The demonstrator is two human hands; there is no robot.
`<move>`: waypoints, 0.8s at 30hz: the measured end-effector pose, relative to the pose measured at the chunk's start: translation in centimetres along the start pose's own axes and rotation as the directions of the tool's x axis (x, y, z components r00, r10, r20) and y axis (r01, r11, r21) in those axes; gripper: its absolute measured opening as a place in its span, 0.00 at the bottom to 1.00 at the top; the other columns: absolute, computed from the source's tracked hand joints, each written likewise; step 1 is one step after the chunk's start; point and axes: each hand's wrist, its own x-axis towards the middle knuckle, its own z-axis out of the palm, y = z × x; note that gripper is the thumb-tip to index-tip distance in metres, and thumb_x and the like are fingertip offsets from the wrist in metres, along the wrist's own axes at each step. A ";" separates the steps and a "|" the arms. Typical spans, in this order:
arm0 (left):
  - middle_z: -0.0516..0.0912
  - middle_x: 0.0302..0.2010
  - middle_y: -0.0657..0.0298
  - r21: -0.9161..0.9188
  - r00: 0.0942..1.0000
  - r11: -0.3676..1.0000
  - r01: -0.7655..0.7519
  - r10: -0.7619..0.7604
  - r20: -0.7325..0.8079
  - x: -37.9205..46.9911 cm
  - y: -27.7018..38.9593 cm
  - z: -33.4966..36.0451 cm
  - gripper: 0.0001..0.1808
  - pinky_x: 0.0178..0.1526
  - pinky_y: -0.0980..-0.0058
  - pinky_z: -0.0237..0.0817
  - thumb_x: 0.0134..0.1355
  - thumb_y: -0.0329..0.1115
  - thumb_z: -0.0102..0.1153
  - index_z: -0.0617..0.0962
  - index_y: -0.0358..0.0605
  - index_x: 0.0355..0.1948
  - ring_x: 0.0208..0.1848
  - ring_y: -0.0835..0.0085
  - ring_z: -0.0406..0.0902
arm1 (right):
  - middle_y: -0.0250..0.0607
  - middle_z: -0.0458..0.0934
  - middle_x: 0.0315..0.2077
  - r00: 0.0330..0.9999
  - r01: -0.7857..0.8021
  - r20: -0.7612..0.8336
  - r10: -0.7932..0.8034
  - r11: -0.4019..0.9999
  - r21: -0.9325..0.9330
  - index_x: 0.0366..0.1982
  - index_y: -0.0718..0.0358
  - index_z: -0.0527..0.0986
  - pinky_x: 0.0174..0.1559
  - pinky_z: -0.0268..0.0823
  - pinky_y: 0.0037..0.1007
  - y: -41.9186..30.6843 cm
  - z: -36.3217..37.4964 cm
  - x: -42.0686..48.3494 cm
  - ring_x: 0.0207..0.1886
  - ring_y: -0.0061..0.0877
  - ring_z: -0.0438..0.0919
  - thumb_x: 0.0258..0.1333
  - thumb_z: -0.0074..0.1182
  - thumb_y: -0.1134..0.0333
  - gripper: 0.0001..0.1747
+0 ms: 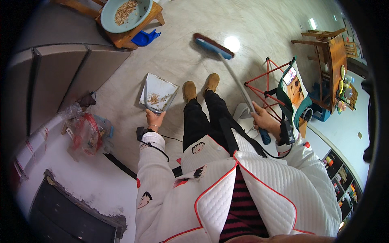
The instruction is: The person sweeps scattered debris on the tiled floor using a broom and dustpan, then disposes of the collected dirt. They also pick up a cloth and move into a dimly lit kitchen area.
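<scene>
My left hand (154,118) grips the grey handle end of a white dustpan (162,85), held in front of my left foot. Brown crumbs and dust (154,98) lie in the pan. In my right hand (263,120) is the long grey handle of a broom (237,74), its blue grip end showing below the fist. The broom head (213,46), blue with brown bristles, is out ahead of my shoes (212,82), near a bright reflection on the tiled floor (179,57). Broom and dustpan are well apart.
A folding stool (287,88) with red legs and a phone on its seat stands at right. Far right is a wooden table (335,66). A pale basin (111,22) of nuts or seeds rests on a wooden stool, upper left. Plastic bags (91,133) hang at left.
</scene>
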 end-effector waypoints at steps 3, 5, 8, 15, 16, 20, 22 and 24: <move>0.74 0.45 0.44 -0.176 0.999 0.983 0.050 -0.046 0.027 -0.5 -1.0 -0.3 0.42 0.48 0.67 0.66 0.39 0.37 0.74 0.60 0.31 0.48 0.46 0.56 0.74 | 0.51 0.75 0.27 0.974 0.227 0.086 -0.210 0.921 -0.317 0.66 0.63 0.46 0.28 0.70 0.31 -0.1 2.4 0.7 0.22 0.30 0.75 0.58 0.44 0.67 0.37; 0.73 0.46 0.46 -0.245 0.999 0.968 0.049 -0.045 0.023 -0.6 -1.5 -0.3 0.42 0.48 0.68 0.66 0.39 0.36 0.74 0.59 0.31 0.49 0.46 0.58 0.74 | 0.67 0.75 0.37 0.968 0.221 0.194 -0.159 0.908 -0.357 0.64 0.67 0.47 0.41 0.69 0.36 0.0 3.4 1.5 0.32 0.44 0.79 0.54 0.45 0.68 0.38; 0.73 0.47 0.46 -0.220 0.999 0.975 0.042 -0.048 -0.019 -0.8 -2.0 0.1 0.42 0.49 0.68 0.65 0.40 0.36 0.73 0.58 0.31 0.49 0.47 0.59 0.73 | 0.68 0.75 0.35 0.873 0.486 0.267 -0.408 0.683 -0.545 0.64 0.66 0.48 0.42 0.68 0.37 -0.1 3.9 2.8 0.34 0.49 0.78 0.54 0.45 0.68 0.37; 0.74 0.45 0.41 -0.206 0.995 0.978 0.014 -0.034 -0.092 -2.3 -2.6 1.5 0.45 0.50 0.65 0.65 0.38 0.40 0.74 0.61 0.28 0.49 0.48 0.52 0.74 | 0.52 0.75 0.22 0.856 0.489 0.473 -0.210 0.627 -0.606 0.64 0.61 0.53 0.28 0.69 0.35 -4.3 0.8 -0.2 0.23 0.36 0.77 0.54 0.46 0.69 0.35; 0.74 0.46 0.42 -0.207 0.995 0.978 0.036 -0.053 -0.082 -2.4 -2.7 1.7 0.45 0.50 0.65 0.65 0.38 0.40 0.75 0.61 0.27 0.50 0.48 0.53 0.74 | 0.48 0.75 0.21 0.856 0.431 0.498 -0.137 0.722 -0.542 0.64 0.61 0.53 0.26 0.70 0.32 -5.4 -0.1 -1.4 0.21 0.31 0.77 0.54 0.46 0.69 0.34; 0.73 0.48 0.44 -0.319 0.992 0.945 0.076 -0.103 -0.071 -3.1 -3.3 2.4 0.45 0.50 0.65 0.65 0.38 0.38 0.75 0.60 0.28 0.51 0.49 0.56 0.74 | 0.41 0.73 0.19 0.892 0.362 0.445 -0.084 0.724 -0.587 0.64 0.62 0.54 0.23 0.68 0.27 -7.5 -1.4 -5.4 0.18 0.22 0.73 0.57 0.46 0.69 0.33; 0.73 0.48 0.46 -0.384 0.983 0.914 0.133 -0.171 -0.067 -3.9 -3.9 3.2 0.45 0.50 0.66 0.65 0.39 0.36 0.75 0.60 0.29 0.52 0.49 0.58 0.73 | 0.45 0.75 0.21 0.883 0.447 0.440 -0.166 0.585 -0.677 0.64 0.62 0.54 0.24 0.68 0.27 -8.5 -1.6 -6.2 0.18 0.25 0.74 0.57 0.46 0.70 0.33; 0.73 0.49 0.48 -0.447 0.974 0.876 0.179 -0.223 -0.049 -4.8 -4.6 4.0 0.45 0.51 0.67 0.65 0.40 0.35 0.75 0.59 0.29 0.53 0.50 0.60 0.73 | 0.47 0.76 0.22 0.880 0.475 0.428 -0.206 0.379 -0.794 0.64 0.62 0.55 0.25 0.68 0.27 -9.7 -1.4 -6.0 0.18 0.26 0.74 0.56 0.46 0.71 0.33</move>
